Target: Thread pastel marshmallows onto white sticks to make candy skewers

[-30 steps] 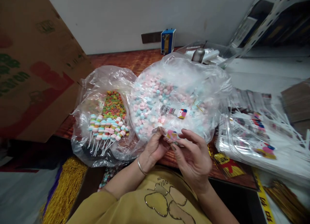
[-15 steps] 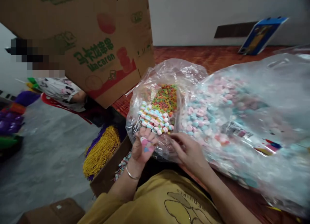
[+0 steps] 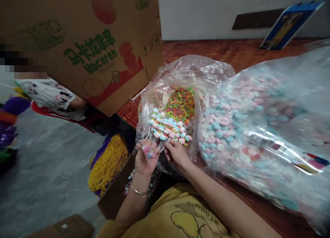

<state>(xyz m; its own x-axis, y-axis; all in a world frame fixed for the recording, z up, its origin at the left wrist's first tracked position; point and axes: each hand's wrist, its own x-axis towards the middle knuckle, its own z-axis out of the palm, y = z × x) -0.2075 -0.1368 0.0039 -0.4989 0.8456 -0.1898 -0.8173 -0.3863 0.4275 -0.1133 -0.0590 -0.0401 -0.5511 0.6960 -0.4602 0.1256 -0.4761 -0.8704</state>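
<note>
My left hand (image 3: 145, 162) is turned palm up, its fingers curled around a few pink, white and blue marshmallows (image 3: 149, 151). Just beyond it, a row of marshmallow skewers (image 3: 167, 125) on thin white sticks lies over an open clear bag, sticks pointing towards me. My right hand (image 3: 177, 153) has thumb and fingers pinched at the end of one skewer's stick, at the right of the row. Ring-shaped gummy candies (image 3: 180, 102) in orange, green and yellow fill the bag behind the skewers. To the right lies a big clear bag of pink and blue marshmallows (image 3: 219, 128).
A large cardboard carton (image 3: 103, 90) stands at the back left of the table (image 3: 201, 47). Below my left arm, an open box holds more skewers (image 3: 129, 181). Gold beaded strands (image 3: 109, 166) hang beside it. A person sits on a red chair (image 3: 51, 111) behind the carton.
My right hand has moved left from the bag's edge to the skewer sticks and closed there. My left hand has shifted slightly left, still holding marshmallows. The view has tilted a little.
</note>
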